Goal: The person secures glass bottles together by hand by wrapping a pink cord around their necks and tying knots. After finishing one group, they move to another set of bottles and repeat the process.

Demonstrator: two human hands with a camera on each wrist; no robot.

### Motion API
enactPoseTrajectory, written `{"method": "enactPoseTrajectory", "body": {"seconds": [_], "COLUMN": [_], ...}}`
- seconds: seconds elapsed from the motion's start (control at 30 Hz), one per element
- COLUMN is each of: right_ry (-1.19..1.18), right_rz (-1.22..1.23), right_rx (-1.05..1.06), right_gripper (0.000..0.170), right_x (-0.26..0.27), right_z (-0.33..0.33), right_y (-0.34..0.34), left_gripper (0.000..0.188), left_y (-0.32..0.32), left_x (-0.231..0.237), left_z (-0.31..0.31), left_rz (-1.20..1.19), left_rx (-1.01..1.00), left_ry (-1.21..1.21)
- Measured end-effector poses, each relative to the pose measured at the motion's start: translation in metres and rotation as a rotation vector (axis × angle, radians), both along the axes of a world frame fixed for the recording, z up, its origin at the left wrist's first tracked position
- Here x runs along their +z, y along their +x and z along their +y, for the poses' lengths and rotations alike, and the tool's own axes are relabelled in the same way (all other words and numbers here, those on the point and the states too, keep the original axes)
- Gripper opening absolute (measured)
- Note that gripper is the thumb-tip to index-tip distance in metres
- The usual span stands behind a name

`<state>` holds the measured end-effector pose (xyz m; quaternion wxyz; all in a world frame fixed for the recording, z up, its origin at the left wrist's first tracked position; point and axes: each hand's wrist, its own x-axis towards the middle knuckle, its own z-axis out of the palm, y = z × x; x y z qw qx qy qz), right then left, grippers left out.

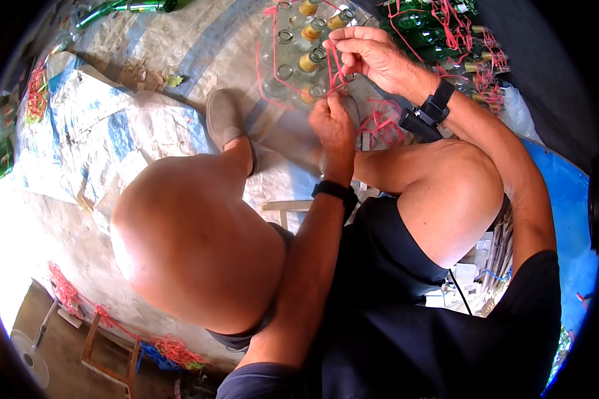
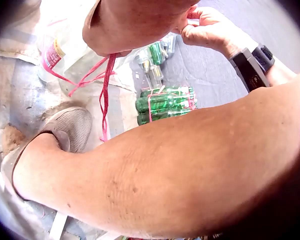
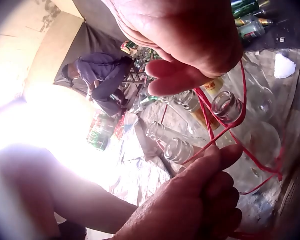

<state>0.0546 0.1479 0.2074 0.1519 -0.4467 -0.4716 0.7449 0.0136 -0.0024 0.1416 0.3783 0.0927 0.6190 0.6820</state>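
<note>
Clear glass bottles stand upright in a group, with red plastic string around them. At the group's near edge my left hand pinches the string, its other fingers curled, as the right wrist view shows with that hand. Just above it, my right hand holds a raised loop of string between thumb and fingers. Strands cross beside a bottle neck between the two hands. In the left wrist view, red strands hang below the left hand.
Tied green bottles lie beyond the right hand, and others show in the left wrist view. Loose red string lies near the right foot. A shoe rests on the sheeting. Another person sits farther away.
</note>
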Motion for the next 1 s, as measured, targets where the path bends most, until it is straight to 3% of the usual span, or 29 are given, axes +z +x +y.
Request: {"method": "enactPoseTrajectory", "body": {"seconds": [0.5,0.57,0.6,0.67,1.0], "right_ry": [0.628,1.046,1.045,1.321,1.316], "right_rz": [-0.248,-0.38,-0.381,-0.298,-0.274], "right_rx": [0.454,0.59,0.59,0.634,0.858], "right_gripper": [0.042,0.041,0.041,0.039,0.029], "right_x": [0.007,0.005,0.001,-0.006,0.004], "right_z": [-0.002,-0.001,0.001,0.005,0.007], "right_y": [-0.012,-0.014,-0.014,-0.014,-0.03], "left_gripper": [0.028,0.028,0.028,0.028,0.027], "left_y": [-0.002,-0.002,-0.002,-0.003,-0.001], "left_x": [0.006,0.009,0.01,0.01,0.002], "left_z": [0.002,0.002,0.003,0.004,0.004], "left_rz": [-0.201,-0.219,-0.22,-0.275,-0.325], "left_rx": [0.001,0.014,0.013,0.024,0.029], "left_ry": [-0.037,-0.027,-0.027,-0.059,-0.035]}}
